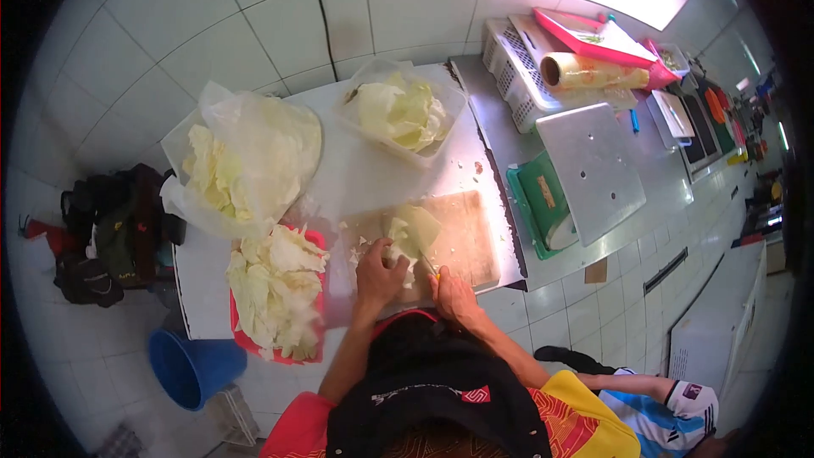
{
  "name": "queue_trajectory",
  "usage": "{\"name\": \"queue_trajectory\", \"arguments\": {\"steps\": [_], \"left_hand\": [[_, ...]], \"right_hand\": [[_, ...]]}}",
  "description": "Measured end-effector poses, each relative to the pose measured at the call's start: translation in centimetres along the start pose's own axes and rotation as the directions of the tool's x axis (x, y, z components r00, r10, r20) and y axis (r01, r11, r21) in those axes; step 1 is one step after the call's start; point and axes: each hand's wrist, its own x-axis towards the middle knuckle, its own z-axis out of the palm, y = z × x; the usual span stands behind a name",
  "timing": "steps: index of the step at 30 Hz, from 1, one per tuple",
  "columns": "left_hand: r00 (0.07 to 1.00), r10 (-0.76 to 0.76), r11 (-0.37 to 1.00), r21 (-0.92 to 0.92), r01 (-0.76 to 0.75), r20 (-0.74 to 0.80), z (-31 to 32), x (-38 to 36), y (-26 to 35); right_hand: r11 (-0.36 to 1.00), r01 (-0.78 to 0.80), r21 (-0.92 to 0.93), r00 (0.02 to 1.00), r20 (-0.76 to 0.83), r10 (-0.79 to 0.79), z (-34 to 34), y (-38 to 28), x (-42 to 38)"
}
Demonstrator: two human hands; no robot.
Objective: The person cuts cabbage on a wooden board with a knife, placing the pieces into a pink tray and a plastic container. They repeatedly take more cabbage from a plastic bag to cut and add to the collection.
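Observation:
On the wooden cutting board lies a pale green cabbage leaf. My left hand presses on the near-left part of this leaf with its fingers curled. My right hand is closed round the yellow handle of a knife, whose thin blade points away from me against the leaf's right side. Small cabbage scraps are scattered on the board and around it. Left of the board, a red basket is heaped with torn cabbage leaves.
Behind the basket stands a plastic bag of cabbage leaves. A clear tub with more leaves is at the back. A green scale stands right, a blue bucket on the floor left. Another person is at lower right.

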Motion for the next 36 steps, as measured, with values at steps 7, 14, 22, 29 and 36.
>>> {"name": "queue_trajectory", "arguments": {"steps": [7, 14, 22, 29, 36], "left_hand": [[0.992, -0.017, 1.000, -0.012, 0.016, -0.122, 1.0, 0.5, -0.7], [0.968, -0.168, 0.986, -0.054, 0.161, -0.187, 0.5, 1.2, -1.7], [0.974, -0.229, 0.936, -0.272, 0.222, 0.007, -1.6, 1.1, -5.0], [0.967, -0.251, 0.918, -0.305, 0.252, 0.043, -2.1, 0.9, -5.5], [0.976, -0.218, 0.932, -0.298, 0.209, 0.001, -1.7, 1.0, -5.6]], "right_hand": [[0.997, -0.069, 0.039, 0.994, 0.083, 0.066, -0.9, -0.5, -0.2], [0.982, -0.188, -0.010, 0.951, 0.246, 0.184, -3.2, 4.4, -6.2], [0.986, -0.162, -0.028, 0.939, 0.304, 0.162, -6.9, 7.4, -9.0], [0.999, -0.002, 0.042, 0.976, 0.217, -0.007, -5.5, 3.0, -1.9], [0.998, 0.026, -0.050, 0.990, 0.140, -0.019, -3.2, 0.8, 0.6]]}}
